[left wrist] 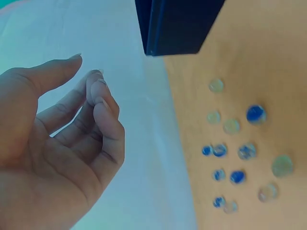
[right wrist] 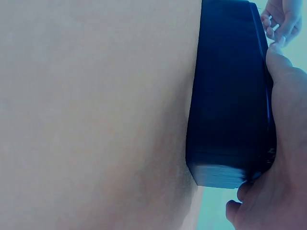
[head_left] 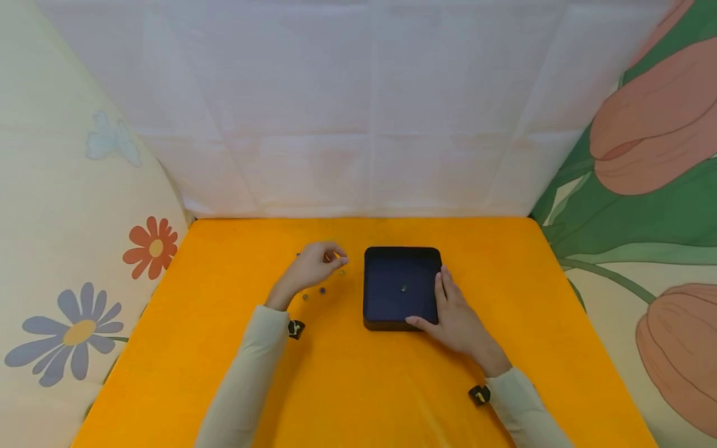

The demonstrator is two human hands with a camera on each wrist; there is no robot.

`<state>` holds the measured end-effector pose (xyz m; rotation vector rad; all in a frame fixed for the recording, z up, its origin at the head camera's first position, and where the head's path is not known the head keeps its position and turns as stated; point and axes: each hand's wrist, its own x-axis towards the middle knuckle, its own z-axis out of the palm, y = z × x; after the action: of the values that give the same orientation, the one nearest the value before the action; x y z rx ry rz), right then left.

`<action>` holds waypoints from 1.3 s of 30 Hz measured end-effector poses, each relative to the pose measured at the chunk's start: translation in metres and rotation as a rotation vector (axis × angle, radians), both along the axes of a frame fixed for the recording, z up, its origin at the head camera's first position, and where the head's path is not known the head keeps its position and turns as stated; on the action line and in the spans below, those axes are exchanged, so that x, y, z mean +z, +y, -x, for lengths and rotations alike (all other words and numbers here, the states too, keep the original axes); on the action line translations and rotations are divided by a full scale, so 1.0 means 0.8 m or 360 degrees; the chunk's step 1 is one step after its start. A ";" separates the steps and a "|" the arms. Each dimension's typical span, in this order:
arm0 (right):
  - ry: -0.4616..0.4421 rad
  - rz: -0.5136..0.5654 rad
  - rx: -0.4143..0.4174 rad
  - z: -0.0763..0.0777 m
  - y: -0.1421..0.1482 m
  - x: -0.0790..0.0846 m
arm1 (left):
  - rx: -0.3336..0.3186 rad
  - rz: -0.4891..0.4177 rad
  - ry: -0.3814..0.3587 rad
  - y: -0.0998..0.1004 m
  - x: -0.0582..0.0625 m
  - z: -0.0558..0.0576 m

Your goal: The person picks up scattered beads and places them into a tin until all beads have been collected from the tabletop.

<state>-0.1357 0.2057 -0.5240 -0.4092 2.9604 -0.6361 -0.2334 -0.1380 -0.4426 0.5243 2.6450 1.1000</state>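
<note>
Tray (head_left: 386, 325), square, black, smooth-walled, is clasped by right grip (head_left: 456, 320); left grip (head_left: 309, 267), thumb and fingertips apart, is held near glassy round marbles (left wrist: 247, 151).

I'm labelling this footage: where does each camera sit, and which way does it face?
Head: head-worn, facing forward and down at the tray and marbles; left hand, right hand and sleeves show.
Left wrist: on that wrist, facing marbles and a tray corner; only the left hand shows.
Right wrist: on that wrist, facing the tray's side; both hands show.
Head and left wrist share the marbles.
</note>
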 end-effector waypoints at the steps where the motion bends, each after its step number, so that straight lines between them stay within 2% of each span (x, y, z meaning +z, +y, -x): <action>1: -0.0003 0.0003 -0.0001 -0.001 0.000 0.000 | 0.0012 0.0002 -0.0007 -0.004 -0.001 -0.001; 8: -0.0030 0.0014 -0.0028 0.001 -0.002 0.001 | 0.0099 -0.0070 -0.0111 -0.031 -0.008 -0.006; 15: -0.0013 0.0019 -0.0038 0.004 0.001 -0.002 | 0.0154 -0.0038 -0.0037 -0.051 -0.024 -0.011; 26: -0.0032 0.0041 -0.0043 0.002 -0.001 0.002 | 0.0250 -0.0007 -0.0031 -0.076 -0.053 -0.020; 39: -0.0021 0.0048 -0.0047 0.000 0.000 0.001 | 0.0295 0.0053 -0.0060 -0.098 -0.068 -0.032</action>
<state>-0.1359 0.2055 -0.5230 -0.3630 2.9532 -0.6848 -0.2080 -0.2167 -0.4968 0.2534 2.7175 1.1011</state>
